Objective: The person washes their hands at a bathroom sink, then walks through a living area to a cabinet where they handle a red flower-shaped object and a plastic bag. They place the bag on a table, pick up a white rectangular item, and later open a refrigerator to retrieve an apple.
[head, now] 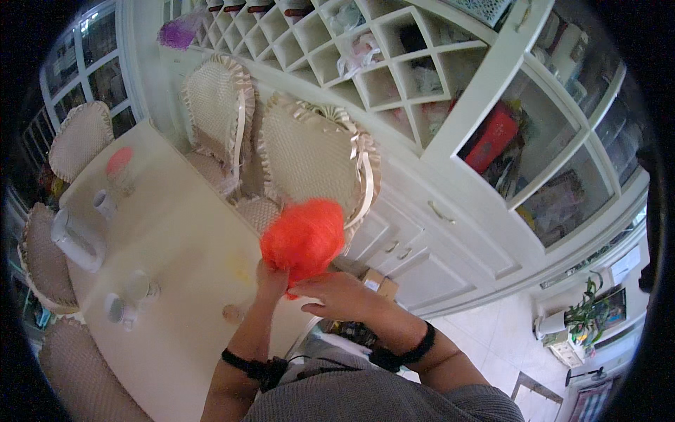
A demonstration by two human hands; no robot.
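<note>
A fluffy bundle of bright red-orange mesh or netting point(305, 240) is held up in front of me, above the table's edge and before a cushioned chair. My left hand point(273, 279) is closed around its gathered lower end. My right hand point(329, 296) is just right of and below the bundle, palm side towards it, with the fingers apart and the fingertips near the gathered end. Whether those fingertips touch it is unclear. A small red end pokes out below my left hand.
The pale dining table point(174, 253) carries a white pitcher point(79, 240), several cups and a pink round item point(119, 161). Chairs with ruffled covers point(311, 153) stand around it. Behind is a white cabinet point(411, 216) with a diamond rack; a purple mesh bundle point(178, 34) lies at its left end.
</note>
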